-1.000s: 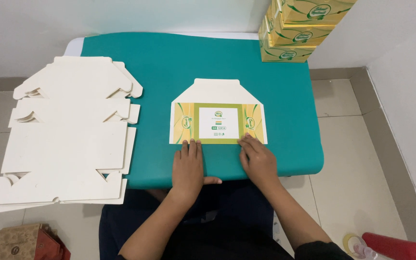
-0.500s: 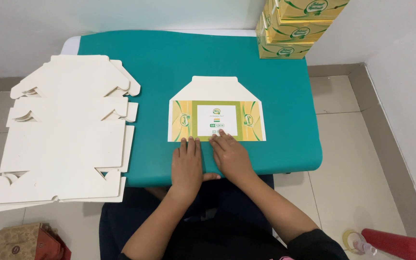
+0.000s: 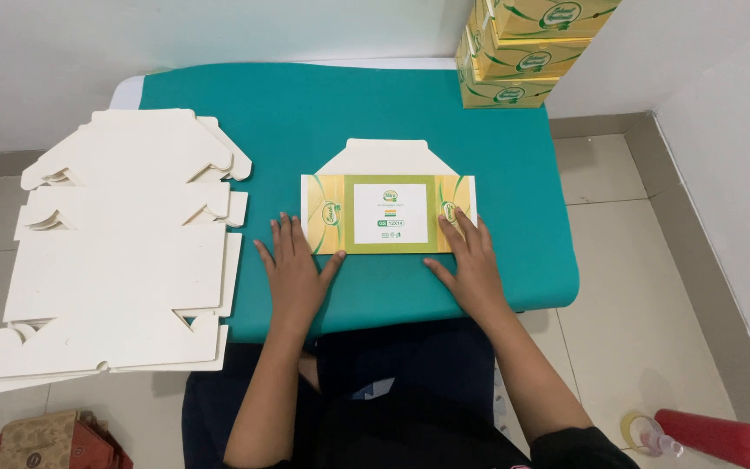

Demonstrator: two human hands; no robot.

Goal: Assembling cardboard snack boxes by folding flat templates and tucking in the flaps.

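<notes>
Both hands lie flat, fingers apart, gripping nothing. The left hand and right hand press the flat yellow box between them.

Plain white walls across the top of the frame and down the right edge. Pale beige square floor tiles with thin grout lines below, edged by a grey-brown skirting strip. Low table under a teal cloth cover at centre. Red plastic bottle lying at lower right. Soft, even light, faint shadows.
</notes>
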